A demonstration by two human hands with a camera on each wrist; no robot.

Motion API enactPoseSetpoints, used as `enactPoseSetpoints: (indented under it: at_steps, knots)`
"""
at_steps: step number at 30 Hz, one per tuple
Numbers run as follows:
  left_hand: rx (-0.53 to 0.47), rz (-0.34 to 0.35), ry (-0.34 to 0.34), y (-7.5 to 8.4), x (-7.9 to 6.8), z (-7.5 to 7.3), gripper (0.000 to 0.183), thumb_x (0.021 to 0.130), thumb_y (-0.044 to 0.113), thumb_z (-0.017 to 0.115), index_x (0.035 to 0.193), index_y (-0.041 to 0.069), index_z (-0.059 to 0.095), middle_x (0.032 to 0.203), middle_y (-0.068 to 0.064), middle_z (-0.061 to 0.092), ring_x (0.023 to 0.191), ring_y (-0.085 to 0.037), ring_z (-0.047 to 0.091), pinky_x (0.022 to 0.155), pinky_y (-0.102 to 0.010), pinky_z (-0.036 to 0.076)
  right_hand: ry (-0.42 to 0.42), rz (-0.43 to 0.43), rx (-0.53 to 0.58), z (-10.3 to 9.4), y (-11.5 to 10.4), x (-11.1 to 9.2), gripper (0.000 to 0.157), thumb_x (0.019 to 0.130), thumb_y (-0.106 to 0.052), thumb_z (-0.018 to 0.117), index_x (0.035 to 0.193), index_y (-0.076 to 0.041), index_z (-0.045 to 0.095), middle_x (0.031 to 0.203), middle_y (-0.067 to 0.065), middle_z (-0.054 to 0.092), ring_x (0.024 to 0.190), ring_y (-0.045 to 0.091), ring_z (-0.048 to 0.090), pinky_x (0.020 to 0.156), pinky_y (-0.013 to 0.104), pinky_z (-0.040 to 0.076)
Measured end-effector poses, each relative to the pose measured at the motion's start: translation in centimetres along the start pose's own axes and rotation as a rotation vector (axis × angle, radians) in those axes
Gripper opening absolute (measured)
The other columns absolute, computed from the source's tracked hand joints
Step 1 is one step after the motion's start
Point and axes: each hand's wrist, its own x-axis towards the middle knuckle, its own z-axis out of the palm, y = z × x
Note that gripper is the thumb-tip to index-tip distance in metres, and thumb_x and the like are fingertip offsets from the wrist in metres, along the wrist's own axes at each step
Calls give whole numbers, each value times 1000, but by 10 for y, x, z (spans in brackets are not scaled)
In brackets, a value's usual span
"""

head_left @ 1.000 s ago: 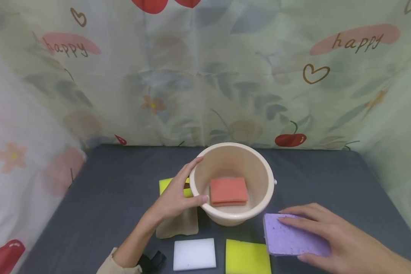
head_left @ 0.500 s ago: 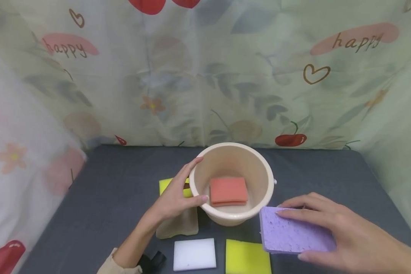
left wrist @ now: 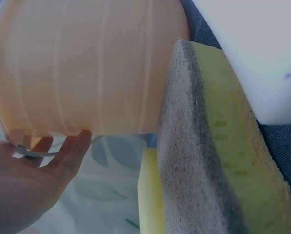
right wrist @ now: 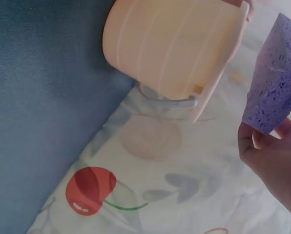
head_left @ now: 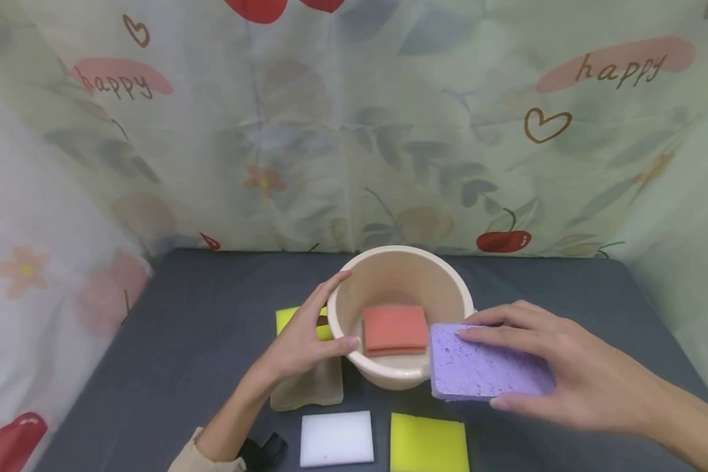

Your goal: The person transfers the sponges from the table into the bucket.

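Floral curtain (head_left: 342, 164) read "happy" twice behind dark table (head_left: 212, 301), where bucket (head_left: 395, 372) stood with left hand (head_left: 297, 347) gripping its rim, right hand (head_left: 566, 367) pinching purple sponge (head_left: 478, 373) just off the rim's near-right side, orange sponge (head_left: 394, 328) inside.

Pale printed curtains enclose a dark blue-grey tabletop (head_left: 212, 314) on three sides, with a back curtain (head_left: 307, 124) hanging just behind its far edge and a left curtain (head_left: 23, 216) and a right curtain (head_left: 690, 275) flanking it. The back fabric, softly creased, carries the word "happy" (head_left: 619, 69) twice on pink patches, along with brown heart outlines, red cherries (head_left: 503, 242), orange flowers (head_left: 264, 180) and grey-blue leaves (head_left: 436, 33). Soft light falls across the scene, brightest at left.
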Motion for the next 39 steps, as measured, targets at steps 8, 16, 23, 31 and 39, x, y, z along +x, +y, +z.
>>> enactPoseSetpoints:
  at_steps: [8,16,23,31,39]
  knots:
    - [-16,-4,-11,0,-2,-1,92,82,26,81,156,34,27,155,0,31,124,-35,53,90,-39,53,22,1,2,7,8,21,69,77,-33,85,140,-27,58,138,-11,53,118,4,48,87,18,40]
    - [-25,-5,-14,0,-1,-1,92,82,24,81,156,35,27,154,-2,32,124,-35,53,90,-39,54,44,34,56,17,14,42,67,76,-27,86,137,-28,60,135,-12,55,115,9,51,85,28,43]
    - [-24,-16,-10,0,0,-1,93,81,25,82,155,35,28,154,1,33,124,-31,52,91,-40,53,-21,115,97,24,20,59,67,78,-31,85,139,-30,59,135,-16,54,118,10,50,87,34,45]
    - [-13,-23,-4,-1,0,-1,93,81,20,81,155,35,28,154,3,33,125,-26,52,92,-39,52,-59,165,129,37,24,75,68,77,-34,86,140,-27,59,137,-13,55,125,13,51,93,38,46]
    - [-15,-24,-4,-1,-1,0,93,81,23,81,155,36,28,155,3,32,126,-26,50,92,-41,52,-84,200,182,50,29,90,66,77,-30,86,137,-22,61,133,-5,59,122,16,55,92,40,48]
